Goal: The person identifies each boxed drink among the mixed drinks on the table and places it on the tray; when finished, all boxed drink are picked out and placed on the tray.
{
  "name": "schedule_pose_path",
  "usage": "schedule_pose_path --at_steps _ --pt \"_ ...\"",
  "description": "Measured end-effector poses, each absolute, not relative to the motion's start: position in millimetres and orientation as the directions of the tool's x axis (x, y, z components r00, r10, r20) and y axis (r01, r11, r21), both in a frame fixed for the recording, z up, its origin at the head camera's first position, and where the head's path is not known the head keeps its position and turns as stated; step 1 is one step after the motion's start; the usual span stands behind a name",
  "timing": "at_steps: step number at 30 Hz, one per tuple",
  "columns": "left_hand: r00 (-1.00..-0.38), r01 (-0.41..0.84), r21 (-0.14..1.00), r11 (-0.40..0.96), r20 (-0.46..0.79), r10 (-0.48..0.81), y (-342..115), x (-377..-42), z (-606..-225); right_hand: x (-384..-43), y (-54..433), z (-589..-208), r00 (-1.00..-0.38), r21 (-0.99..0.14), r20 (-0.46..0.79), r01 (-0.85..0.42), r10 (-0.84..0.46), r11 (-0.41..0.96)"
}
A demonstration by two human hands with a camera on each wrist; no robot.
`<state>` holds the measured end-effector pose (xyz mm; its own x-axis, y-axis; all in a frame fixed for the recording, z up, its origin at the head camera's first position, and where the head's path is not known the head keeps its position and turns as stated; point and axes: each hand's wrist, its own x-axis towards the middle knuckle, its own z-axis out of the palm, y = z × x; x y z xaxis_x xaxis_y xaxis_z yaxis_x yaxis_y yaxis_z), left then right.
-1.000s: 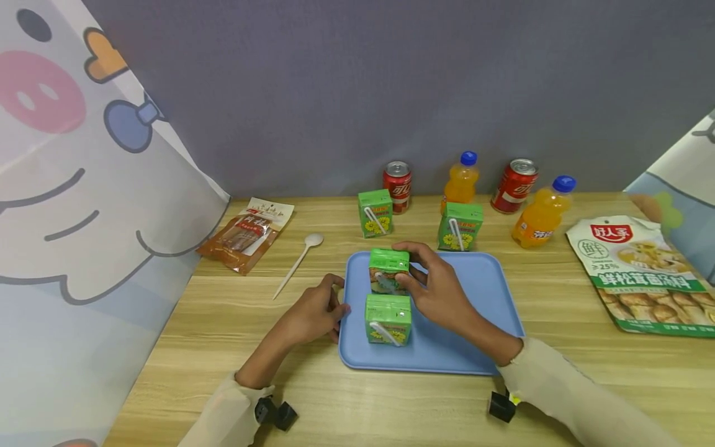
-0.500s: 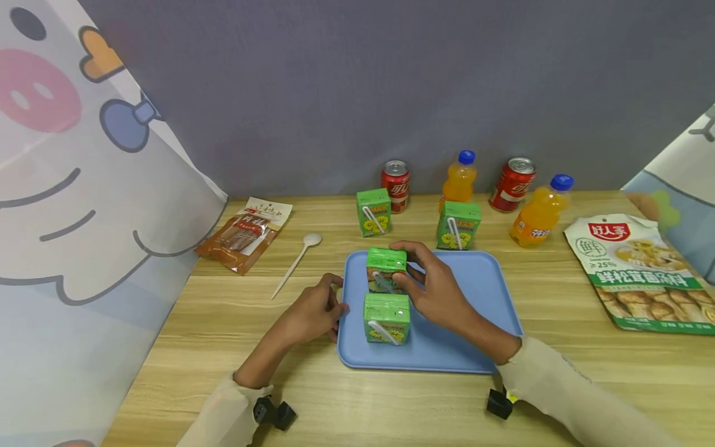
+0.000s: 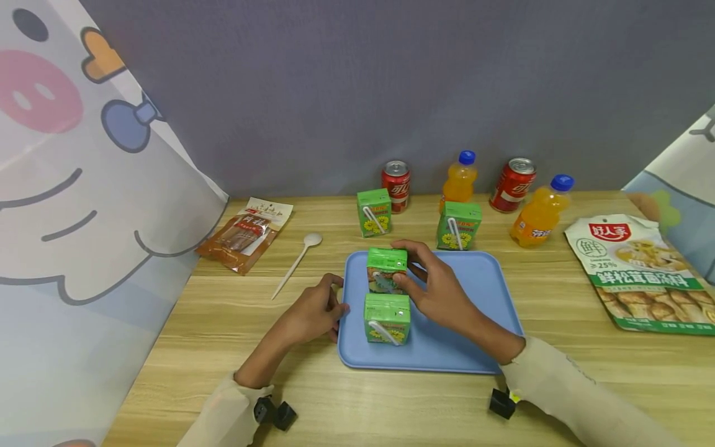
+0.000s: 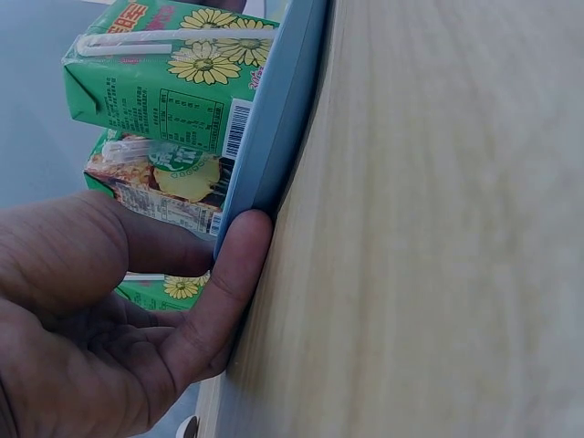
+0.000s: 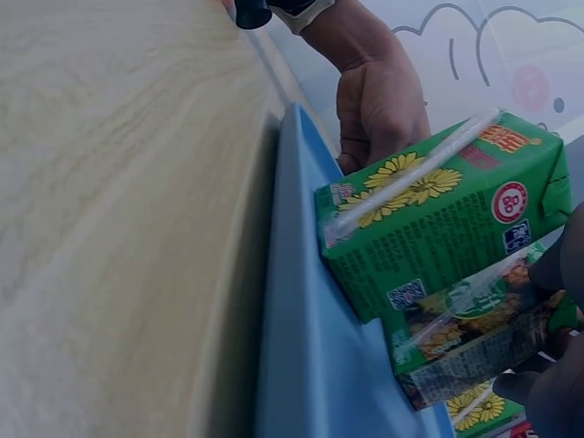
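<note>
Green carton (image 3: 386,261) just behind the front carton (image 3: 387,318) on blue tray (image 3: 436,351)

Drink cartons: four, the front carton (image 3: 387,320) and rear carton (image 3: 385,271) by the left edge of the blue tray (image 3: 486,282), the far-left carton (image 3: 375,214) and far-right carton (image 3: 459,227) beyond its far edge
Red cans: two, a left can (image 3: 396,187) and a right can (image 3: 512,186), at the far edge of the bench (image 3: 402,410)
Orange-drink bottles: two, a left bottle (image 3: 460,181) and a right bottle (image 3: 539,215), near that edge
Pouches: two, a brown pouch (image 3: 242,239) by the bench's far left corner, a white-and-green pouch (image 3: 642,273) near its right edge
Spoons: one white spoon (image 3: 298,263)
Trays: one
Hands: two, left hand (image 3: 313,313) and right hand (image 3: 438,287)
</note>
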<state>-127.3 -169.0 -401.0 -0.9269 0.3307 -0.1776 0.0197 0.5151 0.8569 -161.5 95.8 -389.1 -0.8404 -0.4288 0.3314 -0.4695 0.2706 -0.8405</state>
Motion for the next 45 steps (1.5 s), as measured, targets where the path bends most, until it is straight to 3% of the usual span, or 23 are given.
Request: schedule_pose_path --at_steps 8,15,21,27,32,37,41,45 --pt "-0.926 0.012 0.862 0.507 -0.182 0.331 -169 -128 -401 -165 107 -376 -0.803 -0.817 0.411 -0.534 -0.432 0.216" --pt "-0.929 0.011 0.851 0.525 -0.186 0.321 -169 -128 -401 -154 114 -330 -0.791 -0.773 0.473 -0.584 -0.388 0.247" --pt "-0.929 0.008 0.854 0.520 -0.187 0.320 -169 -128 -401 -180 139 -330 -0.785 -0.706 0.532 -0.618 -0.319 0.344" --pt "-0.929 0.010 0.856 0.518 -0.183 0.321 -169 -127 -401 -212 171 -336 -0.820 -0.737 0.520 -0.573 -0.240 0.360" --pt "-0.928 0.006 0.856 0.517 -0.188 0.322 -169 -127 -401 -231 192 -344 -0.882 -0.792 0.426 -0.471 -0.201 0.387" --pt "-0.928 0.003 0.858 0.514 -0.189 0.320 -169 -128 -402 -246 205 -359 -0.943 -0.858 0.241 -0.318 -0.230 0.403" --pt "-0.928 0.003 0.860 0.511 -0.188 0.322 -169 -128 -401 -253 212 -373 -0.958 -0.879 0.099 -0.210 -0.268 0.428" --pt "-0.928 0.000 0.864 0.504 -0.188 0.321 -169 -128 -401 -258 215 -383 -0.958 -0.880 0.057 -0.181 -0.281 0.440"
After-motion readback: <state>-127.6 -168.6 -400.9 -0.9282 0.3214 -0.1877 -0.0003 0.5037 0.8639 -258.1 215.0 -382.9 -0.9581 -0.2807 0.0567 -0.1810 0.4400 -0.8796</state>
